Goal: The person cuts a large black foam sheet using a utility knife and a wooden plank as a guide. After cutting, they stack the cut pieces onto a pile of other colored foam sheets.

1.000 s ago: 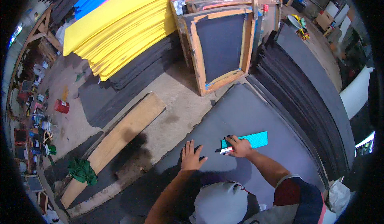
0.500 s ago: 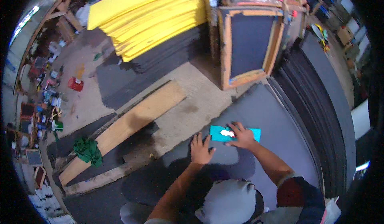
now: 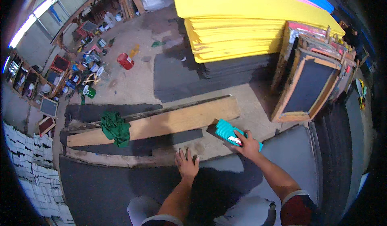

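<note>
My right hand grips a flat teal rectangular piece with a white and red patch on its face; its exact kind I cannot make out. The piece is tilted, and its far end reaches past the edge of the dark grey sheet toward a pale wooden plank. To the left, my left hand has its fingers spread and holds nothing. It is over the near dark sheet by its far edge; whether it touches the sheet I cannot tell.
A crumpled green cloth lies on the plank's left part. Beyond are a stack of yellow sheets and leaning wooden frames. A red can stands on the floor. Stacked dark sheets are at right, white bundles at left.
My right hand has lifted the teal piece off the grey sheet and turned it, moving it toward the plank. My left hand has moved leftward along the sheet. The view has swung left.
</note>
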{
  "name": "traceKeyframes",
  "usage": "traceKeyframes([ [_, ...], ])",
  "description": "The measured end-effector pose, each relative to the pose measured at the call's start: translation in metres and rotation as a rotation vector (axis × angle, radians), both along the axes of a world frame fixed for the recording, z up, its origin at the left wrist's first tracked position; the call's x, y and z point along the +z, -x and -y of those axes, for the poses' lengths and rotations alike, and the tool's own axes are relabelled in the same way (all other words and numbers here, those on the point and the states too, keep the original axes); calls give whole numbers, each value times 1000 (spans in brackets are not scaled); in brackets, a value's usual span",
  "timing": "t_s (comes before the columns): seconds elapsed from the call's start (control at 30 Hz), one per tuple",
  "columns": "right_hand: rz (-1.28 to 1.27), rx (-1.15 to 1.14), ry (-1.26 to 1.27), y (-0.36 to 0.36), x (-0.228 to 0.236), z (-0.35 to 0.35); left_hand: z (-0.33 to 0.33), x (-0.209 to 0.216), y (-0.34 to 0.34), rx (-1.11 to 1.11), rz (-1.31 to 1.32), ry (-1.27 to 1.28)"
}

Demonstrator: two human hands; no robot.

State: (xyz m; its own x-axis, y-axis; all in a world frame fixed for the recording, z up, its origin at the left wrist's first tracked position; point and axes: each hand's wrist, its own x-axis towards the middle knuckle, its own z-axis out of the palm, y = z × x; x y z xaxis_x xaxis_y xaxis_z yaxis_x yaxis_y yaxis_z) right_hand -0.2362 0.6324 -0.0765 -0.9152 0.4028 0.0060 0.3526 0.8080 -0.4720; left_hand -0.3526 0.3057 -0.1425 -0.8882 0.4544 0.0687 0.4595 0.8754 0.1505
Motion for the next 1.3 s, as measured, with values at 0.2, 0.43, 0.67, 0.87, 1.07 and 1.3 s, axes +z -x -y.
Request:
traceKeyframes([
  [0.2, 8, 101, 94, 173, 40, 40, 29, -12, -1, -5, 65, 69],
  [0.43, -65, 83, -12, 348, 53, 61, 25, 9, 4, 105, 424, 8],
  [0.67, -79, 85, 0, 468, 63, 52, 28, 2, 4, 112, 522, 29],
  [0.87, -292, 49, 86, 512, 5, 9, 25, 4, 4, 108, 512, -9],
  [1.07, -278, -64, 886, 487, 54, 29, 27, 8, 3, 130, 521, -14],
  [1.3, -241, -129, 1117, 480, 30, 25, 23, 10, 8, 116, 562, 52],
])
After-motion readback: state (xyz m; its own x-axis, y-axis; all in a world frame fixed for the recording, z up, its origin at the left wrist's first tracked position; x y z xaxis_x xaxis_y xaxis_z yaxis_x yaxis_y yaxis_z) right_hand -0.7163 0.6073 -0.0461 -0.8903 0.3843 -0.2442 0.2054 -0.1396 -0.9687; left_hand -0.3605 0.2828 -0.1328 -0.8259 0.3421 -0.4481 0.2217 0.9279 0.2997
